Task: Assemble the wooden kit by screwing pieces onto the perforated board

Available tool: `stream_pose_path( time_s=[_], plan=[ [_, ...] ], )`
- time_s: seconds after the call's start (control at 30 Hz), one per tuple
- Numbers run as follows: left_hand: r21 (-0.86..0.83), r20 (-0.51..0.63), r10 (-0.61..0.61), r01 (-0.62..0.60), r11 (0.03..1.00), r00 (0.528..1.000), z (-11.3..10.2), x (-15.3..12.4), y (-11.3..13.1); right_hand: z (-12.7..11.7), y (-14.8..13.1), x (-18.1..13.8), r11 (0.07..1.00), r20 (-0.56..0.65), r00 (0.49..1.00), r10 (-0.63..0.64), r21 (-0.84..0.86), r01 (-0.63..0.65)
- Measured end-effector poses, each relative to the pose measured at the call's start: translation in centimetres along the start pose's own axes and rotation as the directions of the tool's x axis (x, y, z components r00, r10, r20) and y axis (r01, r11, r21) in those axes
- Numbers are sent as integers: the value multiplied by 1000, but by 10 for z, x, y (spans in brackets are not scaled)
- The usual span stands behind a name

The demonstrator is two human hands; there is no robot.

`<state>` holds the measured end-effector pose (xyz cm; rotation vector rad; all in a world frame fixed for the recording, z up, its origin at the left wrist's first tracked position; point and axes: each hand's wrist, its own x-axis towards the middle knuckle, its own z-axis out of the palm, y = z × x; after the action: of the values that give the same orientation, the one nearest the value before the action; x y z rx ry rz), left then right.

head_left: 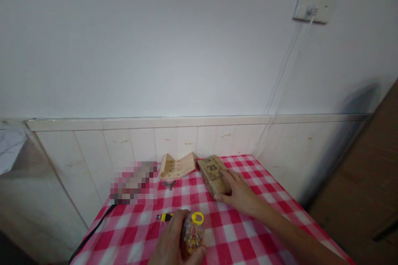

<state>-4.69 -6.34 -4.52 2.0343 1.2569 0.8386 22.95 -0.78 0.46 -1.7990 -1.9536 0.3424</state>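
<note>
My left hand [169, 240] is wrapped around a small clear bumpy container [193, 234] with a yellow ring on top and yellow-orange contents. Beside its fingers, the tip and yellow-black collar of what looks like a screwdriver [167, 217] show; the rest is hidden behind the hand. On the far right part of the table, my right hand [238, 194] has its fingers spread over a brown box [214, 174] with black printing. Left of that box lies a pale wooden piece [177, 167] with holes, and several small dark metal pieces [169, 184] in front of it.
A red-and-white checked cloth [242, 236] covers the table, which meets a white panelled wall [211, 136]. At the left, a blurred-out object [133, 182] has a black strap or cord [93, 232]. A white cable runs down from a wall socket [314, 7].
</note>
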Motion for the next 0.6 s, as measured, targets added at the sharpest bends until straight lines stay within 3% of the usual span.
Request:
stream_pose_path(
  time_s=[0.1, 0.23, 0.4, 0.6],
  plan=[
    [-14, 38, -23, 23, 1000, 999, -3, 0, 3, 6, 0, -5, 993, 13, 1000, -17, -117, 18],
    [-54, 60, -13, 16, 998, 998, -3, -2, -2, 3, -15, -11, 985, -87, 996, -9, -173, -6],
    [-110, 20, 36, -34, 993, 999, 4, -6, -12, 0, -61, -51, 960, -144, 961, -238, 116, 255],
    [-80, -133, 236, -248, 965, 963, 8, -11, -11, 30, -84, -87, 888, -123, 941, -315, 311, 338]
  ],
)
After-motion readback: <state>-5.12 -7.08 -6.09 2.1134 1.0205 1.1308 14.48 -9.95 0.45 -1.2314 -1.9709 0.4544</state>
